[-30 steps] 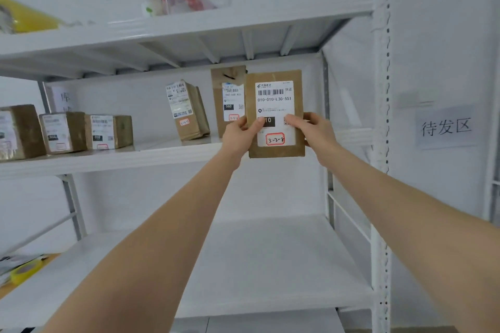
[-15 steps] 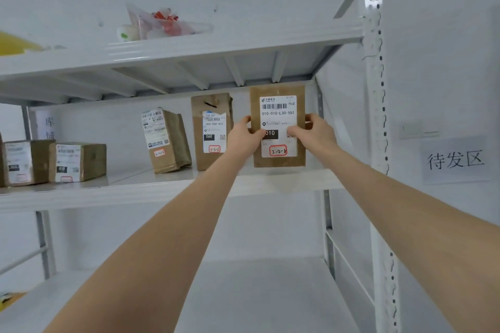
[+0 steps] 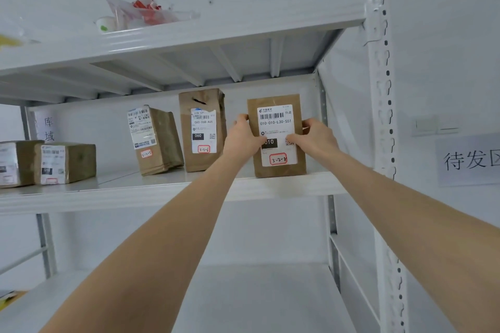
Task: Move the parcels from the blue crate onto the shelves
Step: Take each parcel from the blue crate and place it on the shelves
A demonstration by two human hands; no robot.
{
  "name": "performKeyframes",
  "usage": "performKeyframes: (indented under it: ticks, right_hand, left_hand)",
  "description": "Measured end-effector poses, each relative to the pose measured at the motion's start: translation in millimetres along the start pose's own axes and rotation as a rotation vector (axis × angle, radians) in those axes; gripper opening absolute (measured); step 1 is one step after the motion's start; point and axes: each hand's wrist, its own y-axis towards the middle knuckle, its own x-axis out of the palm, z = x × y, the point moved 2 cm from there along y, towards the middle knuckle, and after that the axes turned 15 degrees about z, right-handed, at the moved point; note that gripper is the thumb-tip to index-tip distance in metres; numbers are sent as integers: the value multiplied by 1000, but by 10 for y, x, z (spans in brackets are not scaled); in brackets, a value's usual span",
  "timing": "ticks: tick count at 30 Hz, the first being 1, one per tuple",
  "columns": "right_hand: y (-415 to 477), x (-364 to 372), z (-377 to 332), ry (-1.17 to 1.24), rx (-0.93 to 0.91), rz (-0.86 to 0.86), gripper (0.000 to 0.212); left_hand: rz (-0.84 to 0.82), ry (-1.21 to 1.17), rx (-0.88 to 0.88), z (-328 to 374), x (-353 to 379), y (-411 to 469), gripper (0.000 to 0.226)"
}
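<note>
Two grips, left hand (image 3: 244, 140), right hand (image 3: 318, 140), clasping upright parcel (image 3: 276, 127) at shelf (image 3: 162, 192) edge

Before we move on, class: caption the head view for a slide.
Left hand and right hand hold a brown parcel upright on the middle shelf, right of the 060 parcel.

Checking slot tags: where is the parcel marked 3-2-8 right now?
Head view: the 3-2-8 parcel stands upright at the right end of the middle shelf, right of the 060 parcel, held between the left hand and right hand.
</note>
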Motion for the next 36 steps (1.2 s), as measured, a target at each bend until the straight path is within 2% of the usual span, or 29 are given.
performKeyframes:
  ticks: [6,10,12,14,18,20,23,36]
  right_hand:
    - [-40,45,22,-44,-37,41,51]
    - [-62,87,30,-131,-40,130,66]
    - [-121,96,15,-229,-119,243,72]
    - [-223,112,-1,-346,-291,346,69]
    - [-403,243,65,-448,-665,347,60]
    - [-429,304,134,-454,-744,342,58]
    - [-421,375,199,-438,-736,299,50]
    - [-295,373,238,-412,-684,186,37]
  left_hand:
    - [118,145,166,92,-63,120,79]
    - [212,289,459,250,-132,222,69]
    - [193,331,567,330,-124,285,61]
    - [155,359,630,394,-82,338,56]
    - [101,406,651,441,29,382,52]
    - [84,446,653,441,69,378,46]
    - [89,468,658,434,115,395,40]
    - [54,434,618,376,208,540,43]
